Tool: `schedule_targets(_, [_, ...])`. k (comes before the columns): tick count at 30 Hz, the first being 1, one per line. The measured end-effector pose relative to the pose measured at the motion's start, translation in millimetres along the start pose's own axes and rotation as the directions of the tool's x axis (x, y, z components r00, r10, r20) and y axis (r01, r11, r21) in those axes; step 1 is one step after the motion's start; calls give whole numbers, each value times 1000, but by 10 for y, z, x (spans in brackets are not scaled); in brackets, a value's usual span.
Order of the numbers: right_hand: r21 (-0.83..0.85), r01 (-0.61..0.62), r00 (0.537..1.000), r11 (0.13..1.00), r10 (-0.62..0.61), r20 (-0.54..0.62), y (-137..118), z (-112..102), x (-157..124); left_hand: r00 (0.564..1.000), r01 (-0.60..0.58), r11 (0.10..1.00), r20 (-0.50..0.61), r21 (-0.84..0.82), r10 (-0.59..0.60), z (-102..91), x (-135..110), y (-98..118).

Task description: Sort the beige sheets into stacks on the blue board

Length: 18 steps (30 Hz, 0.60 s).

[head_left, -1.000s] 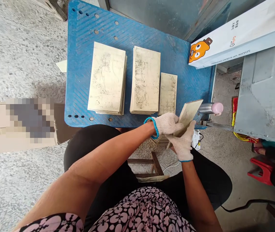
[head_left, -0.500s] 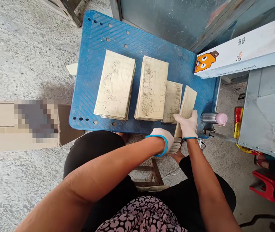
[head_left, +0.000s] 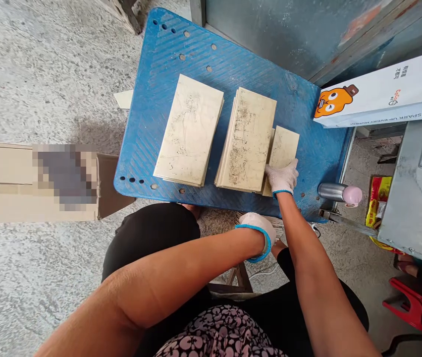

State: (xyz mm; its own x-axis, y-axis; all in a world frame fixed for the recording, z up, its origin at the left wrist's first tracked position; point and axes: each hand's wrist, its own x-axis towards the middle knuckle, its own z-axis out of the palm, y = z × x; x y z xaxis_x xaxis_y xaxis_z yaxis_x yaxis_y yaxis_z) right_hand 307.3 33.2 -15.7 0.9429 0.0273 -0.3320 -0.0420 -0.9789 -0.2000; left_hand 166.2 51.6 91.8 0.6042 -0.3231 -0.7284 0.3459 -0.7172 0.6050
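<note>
the one camera sits on the person's head, above the near side of the table, and looks forward across it and steeply down onto its top. it is close: the shirt fills the bottom of the view on this side of the table, the right hand shows over the table, and the left hand just off its near edge. the view is wide, taking in a box left of the table, a metal panel beyond it and a stool to its right. the table appears askew, slanting down rightward.
</note>
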Motion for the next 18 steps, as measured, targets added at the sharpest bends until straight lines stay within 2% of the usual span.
schedule_targets(5, [-38,33,999,999,-34,-20,-2,108,88,999,2,1000,40,-1,-2,30,30,-10])
schedule_targets(10, [-80,50,998,996,-53,-37,12,202,143,1000,-14,1000,15,24,13,-11,-58,-12])
schedule_targets(16, [-84,71,997,994,-73,-12,68,309,155,999,-22,999,46,38,20,-39,-100,-11])
schedule_targets(18, [-74,120,993,990,-119,16,93,308,143,999,-15,999,42,31,13,-41,-95,-4])
